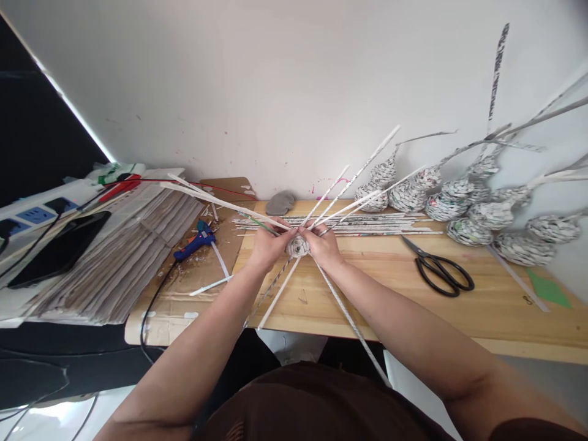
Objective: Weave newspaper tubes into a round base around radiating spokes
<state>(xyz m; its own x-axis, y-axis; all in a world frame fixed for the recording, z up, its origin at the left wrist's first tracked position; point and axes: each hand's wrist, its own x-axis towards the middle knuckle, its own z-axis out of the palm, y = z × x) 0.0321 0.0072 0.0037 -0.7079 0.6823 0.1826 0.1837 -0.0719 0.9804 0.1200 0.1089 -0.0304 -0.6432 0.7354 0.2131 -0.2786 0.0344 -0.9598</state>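
Small round grey-white woven newspaper piece (299, 247) sits btwn both hands over pale wooden bench (367, 294), its thin white rolled-paper strands (357, 176) fanned outward, prob. so they don't tangle; bundle of straight grey-white paper rods (381, 225) lies just behind, prob. for easy reach, w/ black-handled metal scissors (443, 272) off to R, blades twd rods. L hand (270, 245) & R hand (325, 246) nearly meet, fingers curled in, thumbs & fingertips pinching strands at the piece's far edge; exact finger gaps too small to tell
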